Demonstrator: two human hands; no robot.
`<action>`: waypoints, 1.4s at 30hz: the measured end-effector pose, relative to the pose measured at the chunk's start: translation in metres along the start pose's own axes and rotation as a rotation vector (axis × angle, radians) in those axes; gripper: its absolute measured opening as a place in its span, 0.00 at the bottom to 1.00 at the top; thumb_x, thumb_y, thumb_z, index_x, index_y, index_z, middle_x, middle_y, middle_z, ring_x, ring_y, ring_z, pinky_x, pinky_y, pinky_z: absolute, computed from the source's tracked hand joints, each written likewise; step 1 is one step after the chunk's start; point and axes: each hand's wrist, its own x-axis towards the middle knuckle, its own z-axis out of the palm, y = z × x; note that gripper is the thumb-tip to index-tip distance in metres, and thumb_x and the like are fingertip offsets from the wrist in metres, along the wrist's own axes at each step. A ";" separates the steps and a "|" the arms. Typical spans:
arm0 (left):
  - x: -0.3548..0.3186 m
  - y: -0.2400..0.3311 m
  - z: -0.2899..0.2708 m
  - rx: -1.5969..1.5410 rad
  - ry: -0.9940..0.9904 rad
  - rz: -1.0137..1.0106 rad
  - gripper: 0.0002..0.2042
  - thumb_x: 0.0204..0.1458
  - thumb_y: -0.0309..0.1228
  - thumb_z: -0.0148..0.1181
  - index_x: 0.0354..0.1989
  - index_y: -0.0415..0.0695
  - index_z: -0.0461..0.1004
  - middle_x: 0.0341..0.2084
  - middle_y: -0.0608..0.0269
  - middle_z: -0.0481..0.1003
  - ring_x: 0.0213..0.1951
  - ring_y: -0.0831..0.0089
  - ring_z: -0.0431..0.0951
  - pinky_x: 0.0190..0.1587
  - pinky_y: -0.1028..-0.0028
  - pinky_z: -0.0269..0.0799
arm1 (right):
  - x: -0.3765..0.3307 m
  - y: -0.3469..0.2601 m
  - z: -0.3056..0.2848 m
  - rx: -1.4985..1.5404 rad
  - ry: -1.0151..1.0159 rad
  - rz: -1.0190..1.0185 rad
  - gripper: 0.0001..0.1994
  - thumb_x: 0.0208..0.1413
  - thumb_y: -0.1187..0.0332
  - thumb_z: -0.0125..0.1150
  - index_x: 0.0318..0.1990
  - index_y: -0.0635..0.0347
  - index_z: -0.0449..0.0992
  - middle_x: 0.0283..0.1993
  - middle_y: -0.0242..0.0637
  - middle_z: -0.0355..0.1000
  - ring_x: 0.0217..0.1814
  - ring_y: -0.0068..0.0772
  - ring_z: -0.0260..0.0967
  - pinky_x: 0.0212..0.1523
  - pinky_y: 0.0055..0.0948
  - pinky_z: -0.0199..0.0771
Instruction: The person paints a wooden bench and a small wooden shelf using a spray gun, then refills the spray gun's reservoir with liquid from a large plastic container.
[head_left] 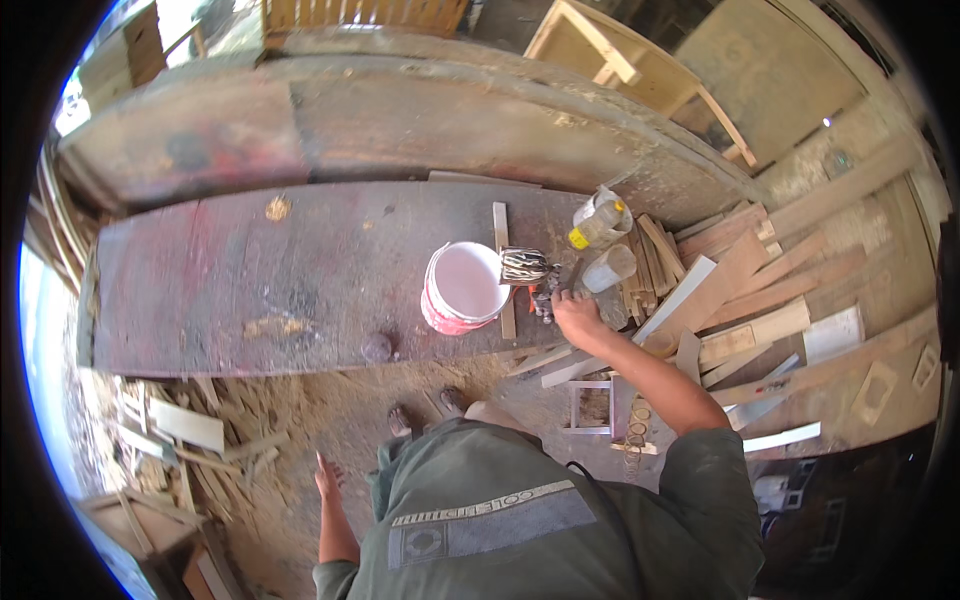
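My right hand (pixel 575 312) reaches out over the dark workbench (pixel 250 270) and closes on a small dark tool (pixel 545 297) beside a striped brush-like bundle (pixel 524 265). Just left of it stands a pink-and-white plastic bucket (pixel 462 287) on a thin wood strip (pixel 502 240). My left hand (pixel 327 476) hangs at my side above the sawdust floor, fingers apart, holding nothing.
A clear plastic bottle with a yellow cap (pixel 598 220) and a clear cup (pixel 610 268) stand by a heap of wood offcuts (pixel 720 290). Wood scraps (pixel 190 430) litter the floor at the left. A small wooden frame (pixel 592 405) sits below the bench.
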 end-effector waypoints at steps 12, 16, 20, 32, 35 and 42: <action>0.023 0.055 0.009 0.514 -0.229 0.014 0.27 0.60 0.55 0.56 0.36 0.37 0.78 0.21 0.56 0.78 0.22 0.68 0.80 0.21 0.70 0.71 | -0.074 -0.046 0.025 0.717 0.110 0.537 0.32 0.48 0.78 0.58 0.65 0.62 0.64 0.49 0.47 0.75 0.49 0.52 0.75 0.47 0.47 0.78; 0.019 0.078 0.061 0.757 -0.521 0.145 0.23 0.61 0.51 0.57 0.36 0.38 0.80 0.21 0.59 0.79 0.21 0.72 0.79 0.21 0.72 0.71 | -0.146 -0.068 0.032 1.166 0.406 0.711 0.27 0.56 0.71 0.61 0.65 0.58 0.68 0.48 0.54 0.77 0.53 0.55 0.74 0.49 0.48 0.76; -0.038 0.106 0.160 0.901 -0.790 0.383 0.21 0.60 0.49 0.60 0.38 0.40 0.81 0.22 0.60 0.80 0.24 0.74 0.79 0.26 0.72 0.72 | -0.221 -0.082 0.032 1.379 0.582 0.858 0.24 0.59 0.69 0.63 0.63 0.58 0.71 0.48 0.54 0.78 0.51 0.51 0.78 0.50 0.39 0.76; -0.431 0.065 0.421 1.067 -1.930 0.794 0.19 0.65 0.39 0.56 0.56 0.38 0.76 0.51 0.55 0.78 0.55 0.68 0.76 0.58 0.66 0.71 | -0.411 -0.038 0.075 1.788 1.027 1.420 0.13 0.62 0.67 0.63 0.51 0.65 0.77 0.37 0.34 0.79 0.18 0.14 0.62 0.15 0.20 0.59; -0.512 -0.022 0.461 0.911 -2.132 0.477 0.21 0.67 0.40 0.54 0.59 0.37 0.72 0.54 0.57 0.76 0.58 0.70 0.72 0.61 0.68 0.67 | -0.474 -0.009 0.077 1.821 1.109 1.567 0.15 0.63 0.65 0.60 0.52 0.65 0.75 0.39 0.37 0.79 0.18 0.16 0.64 0.15 0.20 0.61; -0.620 -0.136 0.516 1.024 -2.293 0.138 0.18 0.69 0.43 0.49 0.52 0.40 0.72 0.34 0.65 0.70 0.38 0.79 0.68 0.41 0.74 0.66 | -0.590 0.054 0.098 1.706 1.368 1.698 0.18 0.63 0.62 0.61 0.55 0.62 0.71 0.45 0.38 0.77 0.31 0.22 0.72 0.17 0.20 0.63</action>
